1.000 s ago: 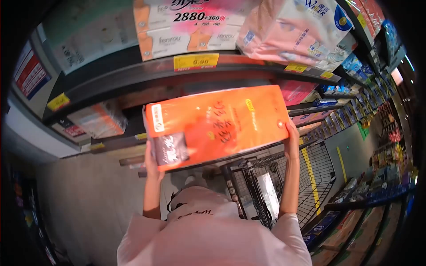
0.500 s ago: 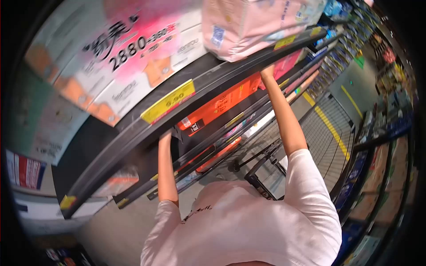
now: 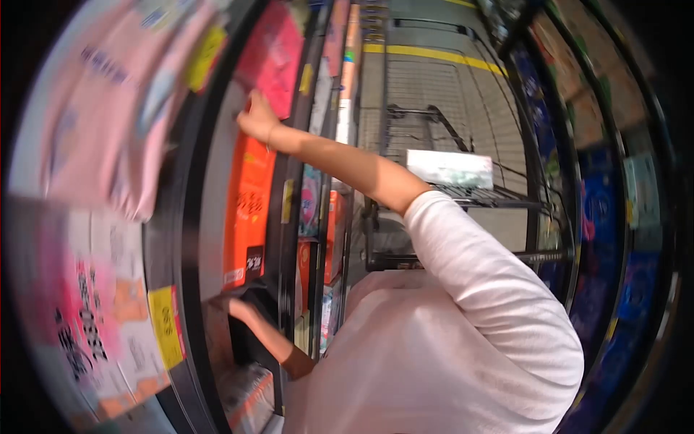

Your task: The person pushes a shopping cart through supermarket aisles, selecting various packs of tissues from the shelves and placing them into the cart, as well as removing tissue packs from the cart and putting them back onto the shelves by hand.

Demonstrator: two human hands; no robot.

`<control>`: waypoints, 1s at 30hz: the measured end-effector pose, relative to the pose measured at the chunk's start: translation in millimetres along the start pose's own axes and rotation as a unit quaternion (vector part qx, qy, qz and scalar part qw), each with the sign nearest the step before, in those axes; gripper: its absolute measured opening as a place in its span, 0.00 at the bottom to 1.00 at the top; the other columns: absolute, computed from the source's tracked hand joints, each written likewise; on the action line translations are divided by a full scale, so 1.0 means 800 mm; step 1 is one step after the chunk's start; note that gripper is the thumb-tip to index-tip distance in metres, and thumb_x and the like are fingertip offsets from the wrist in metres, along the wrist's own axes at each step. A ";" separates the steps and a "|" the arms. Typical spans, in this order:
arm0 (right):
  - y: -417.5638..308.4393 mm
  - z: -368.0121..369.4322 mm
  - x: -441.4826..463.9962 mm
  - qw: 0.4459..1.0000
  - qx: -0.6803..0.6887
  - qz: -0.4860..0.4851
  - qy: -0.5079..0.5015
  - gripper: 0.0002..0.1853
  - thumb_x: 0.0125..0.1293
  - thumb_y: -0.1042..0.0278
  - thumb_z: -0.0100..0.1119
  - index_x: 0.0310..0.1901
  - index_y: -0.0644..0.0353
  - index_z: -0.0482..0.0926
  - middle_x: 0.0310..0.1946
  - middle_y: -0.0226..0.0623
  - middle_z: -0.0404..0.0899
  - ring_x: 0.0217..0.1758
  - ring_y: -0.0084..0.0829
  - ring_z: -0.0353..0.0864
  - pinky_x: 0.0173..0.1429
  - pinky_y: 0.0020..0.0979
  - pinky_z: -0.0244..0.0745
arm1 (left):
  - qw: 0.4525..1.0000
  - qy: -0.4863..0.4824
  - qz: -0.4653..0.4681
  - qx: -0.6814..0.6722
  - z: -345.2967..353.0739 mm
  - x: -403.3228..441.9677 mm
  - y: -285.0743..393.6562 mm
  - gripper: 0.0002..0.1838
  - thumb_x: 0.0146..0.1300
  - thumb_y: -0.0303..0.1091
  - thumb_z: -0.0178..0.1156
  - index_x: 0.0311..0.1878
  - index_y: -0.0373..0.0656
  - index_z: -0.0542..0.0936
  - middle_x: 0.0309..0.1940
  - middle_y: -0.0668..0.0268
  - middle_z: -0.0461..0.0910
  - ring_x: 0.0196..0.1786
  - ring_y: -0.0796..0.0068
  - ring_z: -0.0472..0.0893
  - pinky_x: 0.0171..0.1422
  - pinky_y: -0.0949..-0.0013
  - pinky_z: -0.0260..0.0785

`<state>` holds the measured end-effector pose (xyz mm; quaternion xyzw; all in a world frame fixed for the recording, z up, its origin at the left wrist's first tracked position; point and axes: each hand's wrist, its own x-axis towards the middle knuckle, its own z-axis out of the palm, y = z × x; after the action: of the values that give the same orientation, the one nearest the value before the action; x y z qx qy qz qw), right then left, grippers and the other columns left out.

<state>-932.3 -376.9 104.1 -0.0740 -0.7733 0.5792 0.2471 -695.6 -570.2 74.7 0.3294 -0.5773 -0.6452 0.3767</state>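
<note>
A long orange package (image 3: 249,206) with dark printing lies on a shelf on my left. My right hand (image 3: 259,119) is at its far end, with bent fingers gripping that end beside a pink package (image 3: 275,54). At the near end, close to a black label on the package, is my left hand (image 3: 230,305). Motion smears its fingers, so their grip is unclear. The shelf's dark front rail (image 3: 189,181) runs past the package, and the package's rear side is hidden.
Pink soft packs (image 3: 97,108) and a white printed carton (image 3: 108,311) stand on the left shelf above a yellow price tag (image 3: 168,325). Lower shelves hold more packages. A wire shopping cart (image 3: 426,87) stands ahead, carrying a white box (image 3: 450,168). Stocked shelves line the right.
The view has swung to the right, so the shelf now runs up the left side and the cart shows ahead. Both hands remain at the orange package's ends.
</note>
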 end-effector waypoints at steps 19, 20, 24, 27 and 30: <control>0.499 -0.602 -0.106 0.895 -0.305 0.271 -0.179 0.15 0.46 0.59 0.51 0.21 0.67 0.73 0.18 0.43 0.75 0.20 0.33 0.74 0.24 0.32 0.68 | 0.583 -0.701 0.253 0.325 0.350 -0.367 -0.160 0.17 0.49 0.37 0.50 0.40 0.37 0.70 0.38 0.54 0.70 0.47 0.59 0.69 0.49 0.64 0.62; 0.518 -0.593 -0.108 0.914 -0.265 0.296 -0.083 0.17 0.44 0.57 0.52 0.23 0.66 0.74 0.16 0.43 0.74 0.21 0.35 0.74 0.25 0.33 0.68 | 0.575 -0.648 0.159 0.475 0.357 -0.376 -0.174 0.20 0.48 0.39 0.49 0.44 0.38 0.68 0.47 0.50 0.64 0.51 0.51 0.64 0.52 0.54 0.57; 0.500 -0.604 -0.117 0.725 -0.588 0.070 -0.352 0.14 0.47 0.57 0.49 0.27 0.60 0.75 0.23 0.42 0.75 0.29 0.38 0.75 0.30 0.34 0.69 | 0.651 -0.563 0.036 0.508 0.325 -0.424 -0.280 0.25 0.47 0.36 0.51 0.49 0.35 0.62 0.48 0.48 0.61 0.53 0.55 0.62 0.47 0.49 0.59; 0.441 -0.585 -0.121 0.842 -0.123 0.521 -0.068 0.13 0.49 0.57 0.48 0.28 0.58 0.75 0.27 0.41 0.75 0.33 0.39 0.75 0.33 0.35 0.69 | 0.657 -0.487 0.041 0.574 0.323 -0.426 -0.252 0.28 0.43 0.34 0.54 0.49 0.32 0.60 0.44 0.49 0.65 0.46 0.53 0.69 0.45 0.54 0.62; 0.523 -0.617 -0.146 0.859 -0.365 0.284 -0.219 0.12 0.50 0.60 0.46 0.28 0.58 0.74 0.27 0.41 0.75 0.32 0.39 0.75 0.33 0.36 0.69 | 0.689 -0.515 -0.056 0.507 0.310 -0.407 -0.271 0.25 0.40 0.33 0.56 0.45 0.33 0.66 0.40 0.52 0.70 0.42 0.54 0.72 0.45 0.60 0.64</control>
<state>-672.1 133.9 -218.4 -0.2463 -0.9090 0.3020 -0.1480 -769.5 -154.1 -115.0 0.1183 -0.9003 -0.3423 -0.2414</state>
